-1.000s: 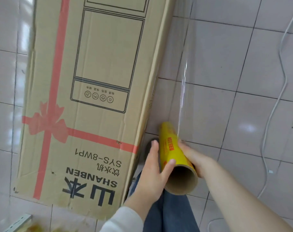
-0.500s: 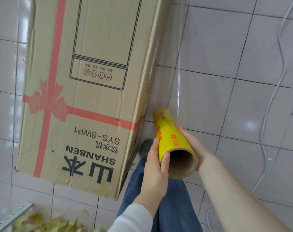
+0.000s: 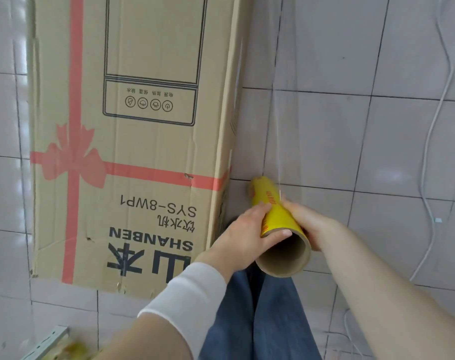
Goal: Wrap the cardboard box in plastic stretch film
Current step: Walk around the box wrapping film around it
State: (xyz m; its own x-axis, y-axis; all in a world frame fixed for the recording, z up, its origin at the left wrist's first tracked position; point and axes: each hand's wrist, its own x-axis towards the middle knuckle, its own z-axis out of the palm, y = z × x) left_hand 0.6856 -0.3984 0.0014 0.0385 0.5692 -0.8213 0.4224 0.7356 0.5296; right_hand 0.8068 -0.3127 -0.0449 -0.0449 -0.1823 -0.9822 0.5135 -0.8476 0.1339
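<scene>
Film (image 3: 260, 113) from the cardboard box (image 3: 132, 141) may tear or sag if left hand (image 3: 244, 229) and right hand (image 3: 312, 224), both gripping the roll (image 3: 273, 206) beside it, tug unevenly.

The cardboard box (image 3: 143, 74) is cut off at 12 o'clock by the frame edge. The fingers of the right hand (image 3: 317, 227) are hidden behind the film roll (image 3: 278, 216). The red print (image 3: 270, 198) on the roll is blurred and unreadable. At 7 o'clock, a metal rail (image 3: 47, 341) is cropped, and the yellowish matter (image 3: 73, 350) beside it is too blurred to identify.
</scene>
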